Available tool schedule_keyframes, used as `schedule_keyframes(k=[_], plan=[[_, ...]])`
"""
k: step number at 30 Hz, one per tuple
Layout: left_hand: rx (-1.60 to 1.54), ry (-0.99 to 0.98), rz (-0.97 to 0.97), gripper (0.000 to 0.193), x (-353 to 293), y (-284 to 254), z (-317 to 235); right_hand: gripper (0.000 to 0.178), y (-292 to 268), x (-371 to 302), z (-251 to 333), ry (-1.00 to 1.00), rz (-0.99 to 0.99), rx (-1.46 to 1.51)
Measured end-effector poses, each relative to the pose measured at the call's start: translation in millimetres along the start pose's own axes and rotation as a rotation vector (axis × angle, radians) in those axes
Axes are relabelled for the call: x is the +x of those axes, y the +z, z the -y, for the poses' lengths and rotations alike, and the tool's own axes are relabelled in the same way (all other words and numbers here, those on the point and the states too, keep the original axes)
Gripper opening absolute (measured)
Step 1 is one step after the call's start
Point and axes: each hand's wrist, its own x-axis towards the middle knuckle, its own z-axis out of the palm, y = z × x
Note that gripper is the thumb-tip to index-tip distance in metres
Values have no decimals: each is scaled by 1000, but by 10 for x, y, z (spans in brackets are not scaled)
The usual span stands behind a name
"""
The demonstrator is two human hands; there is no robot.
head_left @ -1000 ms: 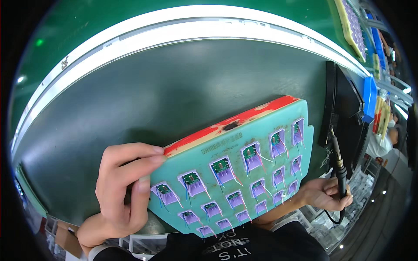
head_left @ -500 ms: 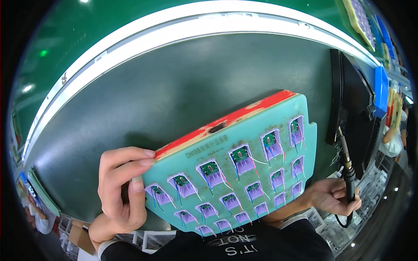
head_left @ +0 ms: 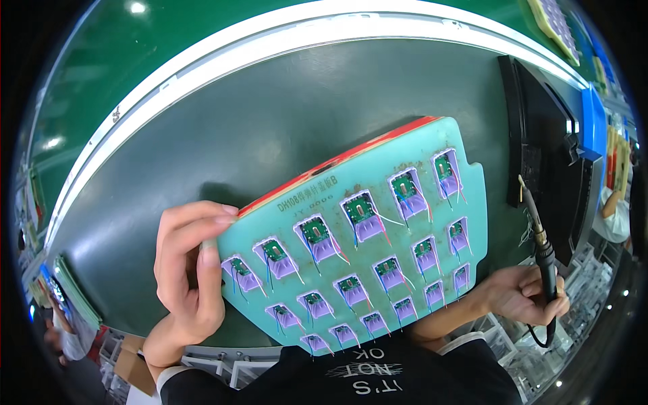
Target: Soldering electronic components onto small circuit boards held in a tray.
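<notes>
Shifted a bit left vs 0.5 s ago: teal fixture board [head_left: 378, 236] w/ small green PCBs in purple pockets, tilted over dark counter [head_left: 283, 115]. My left hand [head_left: 189, 270] fingers clenched on its left edge. Right hand [head_left: 520, 293] fingers wrapped round soldering iron [head_left: 542, 260], tip up, just right of board.

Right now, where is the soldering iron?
In the head view the soldering iron is at the lower right, held tip-up in the right hand, just right of the teal fixture board.

Left hand [head_left: 185, 270] curled in a firm grip — right hand [head_left: 523, 297] fisted, low right.
</notes>
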Motion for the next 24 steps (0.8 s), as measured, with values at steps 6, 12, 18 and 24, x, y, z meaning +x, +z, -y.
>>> schedule_keyframes(k=[6,12,18,24], plan=[[-15,18,-13,20,8,28,-18,26,7,47,29,-17,34,18],[-17,0,-49,21,-1,77,-58,26,18,27,0,-32,-18,-40],[0,-35,-63,21,16,86,-111,25,29,40,24,-60,-26,-99],[4,-31,-70,21,12,110,-122,20,7,44,7,-83,-57,-110]])
